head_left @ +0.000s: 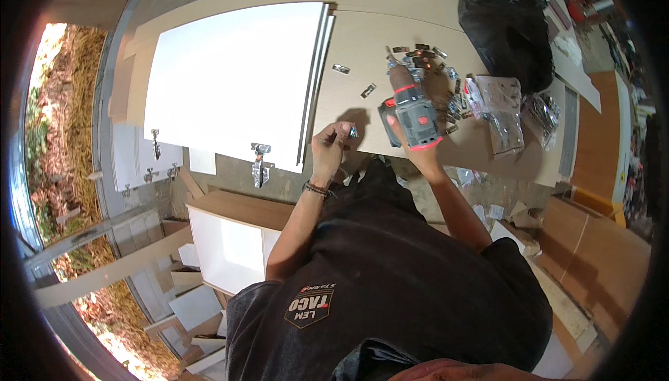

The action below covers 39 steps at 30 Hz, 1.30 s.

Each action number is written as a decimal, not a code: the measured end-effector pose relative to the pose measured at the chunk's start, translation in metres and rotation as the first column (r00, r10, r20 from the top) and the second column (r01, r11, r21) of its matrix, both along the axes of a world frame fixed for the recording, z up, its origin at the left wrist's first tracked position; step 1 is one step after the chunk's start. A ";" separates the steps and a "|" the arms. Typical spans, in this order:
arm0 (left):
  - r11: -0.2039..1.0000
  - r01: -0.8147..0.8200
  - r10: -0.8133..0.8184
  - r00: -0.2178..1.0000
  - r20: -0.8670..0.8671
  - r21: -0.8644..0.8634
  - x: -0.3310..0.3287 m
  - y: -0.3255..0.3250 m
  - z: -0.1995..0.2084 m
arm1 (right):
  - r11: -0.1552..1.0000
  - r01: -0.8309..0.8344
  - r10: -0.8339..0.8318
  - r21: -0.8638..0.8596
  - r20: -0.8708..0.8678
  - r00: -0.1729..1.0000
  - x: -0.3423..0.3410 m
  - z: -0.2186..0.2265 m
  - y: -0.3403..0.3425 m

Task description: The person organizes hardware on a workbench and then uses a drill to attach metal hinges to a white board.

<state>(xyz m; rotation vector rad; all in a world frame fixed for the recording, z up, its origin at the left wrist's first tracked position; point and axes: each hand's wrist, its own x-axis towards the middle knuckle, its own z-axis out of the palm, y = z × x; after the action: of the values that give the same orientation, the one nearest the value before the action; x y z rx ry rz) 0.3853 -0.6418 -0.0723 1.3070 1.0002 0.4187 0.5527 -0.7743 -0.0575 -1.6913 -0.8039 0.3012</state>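
Observation:
My right hand (417,152) is closed round the handle of a grey and red cordless drill (418,119), whose bit points away from me over the table. My left hand (330,145) pinches a small shiny metal piece (353,131) by the table's near edge; its exact kind is too small to tell. Left of that hand lies a stack of white panels (233,81). Two metal cabinet hinges, one at the middle (260,165) and one at the left (155,143), sit along the top panel's near edge. Loose metal hinge plates (368,91) are scattered around the drill.
A black plastic bag (505,36) and a clear plastic bag (503,116) lie on the table's right side. Below the near edge stands a white cabinet box (226,241) with a brown side. Board offcuts (195,308) cover the floor at lower left. Cardboard (585,252) leans at right.

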 end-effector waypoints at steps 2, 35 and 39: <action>0.998 0.065 -0.066 0.996 0.065 0.022 0.022 0.006 -0.003 | 0.995 -0.059 0.061 -0.084 0.025 0.998 0.003 0.001 -0.010; 0.634 0.374 -0.400 0.908 -0.127 0.677 0.138 0.048 -0.032 | 0.841 -0.150 0.295 -0.520 0.208 0.933 0.154 -0.160 0.070; 0.621 0.348 -0.414 0.906 -0.082 0.702 0.148 0.031 -0.031 | 0.842 -0.061 0.178 -0.536 0.169 0.969 0.222 -0.268 0.028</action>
<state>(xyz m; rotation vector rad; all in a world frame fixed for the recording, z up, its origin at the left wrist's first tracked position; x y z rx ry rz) 0.5337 -0.6104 -0.1028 2.1334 0.4385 0.5475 0.7750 -0.7466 -0.3251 -2.2234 -1.0566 0.4668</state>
